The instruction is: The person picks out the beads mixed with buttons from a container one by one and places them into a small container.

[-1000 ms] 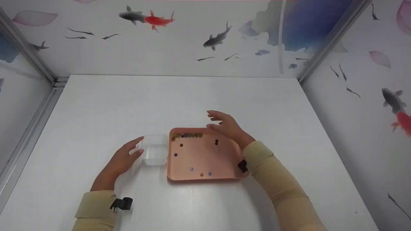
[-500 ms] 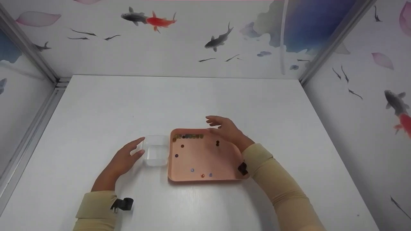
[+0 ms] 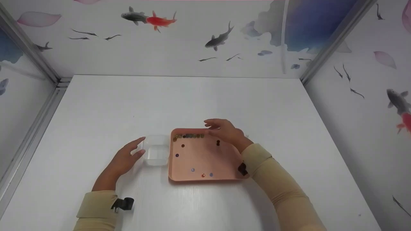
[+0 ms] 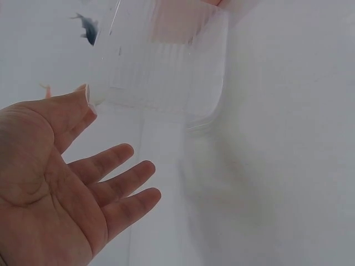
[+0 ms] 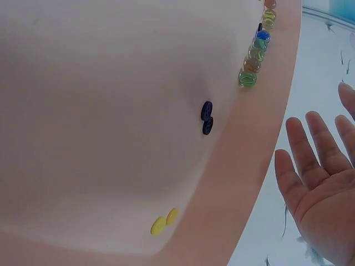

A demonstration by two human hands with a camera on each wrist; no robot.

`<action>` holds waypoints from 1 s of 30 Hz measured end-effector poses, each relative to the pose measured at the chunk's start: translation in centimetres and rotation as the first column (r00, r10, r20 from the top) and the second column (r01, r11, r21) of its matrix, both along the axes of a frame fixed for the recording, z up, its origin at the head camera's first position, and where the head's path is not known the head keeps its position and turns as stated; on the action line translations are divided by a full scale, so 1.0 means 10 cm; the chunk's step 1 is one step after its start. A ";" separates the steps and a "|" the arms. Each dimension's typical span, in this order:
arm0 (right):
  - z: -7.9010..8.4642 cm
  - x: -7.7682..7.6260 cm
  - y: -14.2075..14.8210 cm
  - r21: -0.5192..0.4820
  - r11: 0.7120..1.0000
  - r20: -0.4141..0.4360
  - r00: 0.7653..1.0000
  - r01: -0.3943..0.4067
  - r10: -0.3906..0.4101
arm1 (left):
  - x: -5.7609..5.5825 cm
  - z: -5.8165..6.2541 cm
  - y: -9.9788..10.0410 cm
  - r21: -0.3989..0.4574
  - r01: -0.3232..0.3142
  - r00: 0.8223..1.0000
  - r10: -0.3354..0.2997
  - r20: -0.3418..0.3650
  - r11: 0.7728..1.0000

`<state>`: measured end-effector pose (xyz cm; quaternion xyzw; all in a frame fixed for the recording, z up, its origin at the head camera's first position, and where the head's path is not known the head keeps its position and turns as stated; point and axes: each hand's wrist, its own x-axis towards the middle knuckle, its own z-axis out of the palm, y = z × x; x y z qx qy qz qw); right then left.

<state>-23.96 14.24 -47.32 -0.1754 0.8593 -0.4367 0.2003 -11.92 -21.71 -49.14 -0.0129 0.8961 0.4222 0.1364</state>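
Note:
In the head view, my left hand (image 3: 123,158) is at the left side of a clear plastic box (image 3: 156,162), thumb and index fingertips at its wall. Its other fingers reach out loosely below the box in the left wrist view. My right hand (image 3: 227,132) hovers over the back edge of a pink tray (image 3: 205,157), holding nothing; its fingers are spread in the right wrist view. Along the tray's back left lies a row of glass marbles (image 5: 256,54). Two black buttons (image 5: 207,117) and two yellow buttons (image 5: 158,225) lie on the tray floor.
Toward the tray's front are two small blue pieces (image 3: 193,170) and an orange one (image 3: 203,175). Two small dark pieces (image 3: 183,145) lie at its left. The box stands against the tray's left side on a white table (image 3: 154,102). Fish-patterned panels (image 3: 179,48) enclose the table.
My right hand has come slightly down and toward me over the tray's back edge. My left hand has stayed at the box, and the tray's contents look the same.

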 end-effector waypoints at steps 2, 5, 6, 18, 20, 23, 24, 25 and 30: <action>-0.01 0.00 -0.01 0.010 1.000 0.020 1.000 0.005 -0.005 | 0.00 -0.01 0.01 -0.004 -0.009 1.000 0.009 0.010 1.000; -0.01 0.00 -0.02 0.026 1.000 0.051 0.999 0.011 -0.013 | -0.01 -0.01 0.02 -0.011 -0.019 1.000 0.020 0.022 1.000; -0.01 0.00 -0.03 0.043 0.999 0.053 0.998 0.015 -0.017 | -0.01 -0.01 0.02 -0.014 -0.020 1.000 0.020 0.023 1.000; -0.06 0.02 -0.08 0.159 0.987 0.060 0.998 0.015 -0.025 | -0.01 0.00 0.03 -0.025 -0.046 0.998 0.048 0.052 0.999; -0.07 0.02 -0.08 0.147 0.989 0.070 0.997 0.016 -0.026 | -0.01 0.00 0.04 -0.018 -0.049 0.997 0.050 0.056 0.999; -0.09 0.02 -0.08 0.135 0.991 0.077 0.997 0.016 -0.026 | 0.00 0.00 0.04 -0.004 -0.049 0.997 0.049 0.059 0.999; -0.09 0.02 -0.08 0.124 0.992 0.077 0.997 0.013 -0.022 | 0.00 0.00 0.04 0.001 -0.046 0.997 0.046 0.057 0.999; -0.09 0.02 -0.08 0.120 0.993 0.075 0.997 0.012 -0.021 | 0.00 0.00 0.03 0.005 -0.042 0.998 0.042 0.055 0.999; -0.09 0.02 -0.11 0.160 0.987 0.083 0.996 0.026 -0.040 | 0.01 0.01 0.01 0.005 -0.021 0.999 0.021 0.027 1.000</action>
